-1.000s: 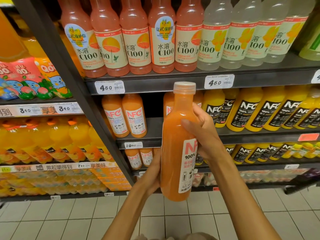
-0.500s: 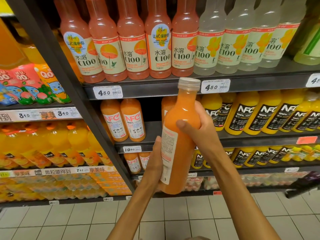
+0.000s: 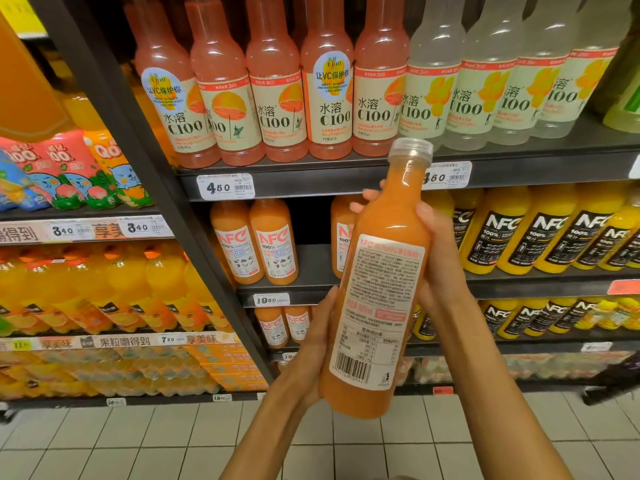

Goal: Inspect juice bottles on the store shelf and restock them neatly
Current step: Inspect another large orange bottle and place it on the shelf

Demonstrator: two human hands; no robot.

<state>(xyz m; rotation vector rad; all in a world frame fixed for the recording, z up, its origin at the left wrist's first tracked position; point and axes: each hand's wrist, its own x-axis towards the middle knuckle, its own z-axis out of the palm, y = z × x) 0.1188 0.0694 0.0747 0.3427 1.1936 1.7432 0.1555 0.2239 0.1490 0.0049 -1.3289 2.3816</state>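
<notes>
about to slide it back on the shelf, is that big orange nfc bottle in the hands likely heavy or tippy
The orange NFC bottle looks filled up to the neck, so probably heavy for its size; both the left hand and right hand hold it. Tall and narrow, it may tip if pushed high. The smooth glossy plastic could be slippery.

"NFC" on shelved bottles point(image 3: 506, 237)

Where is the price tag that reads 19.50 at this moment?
In the head view, the 19.50 price tag is on the middle shelf's front edge, below two orange NFC bottles and just left of the left hand.
</notes>
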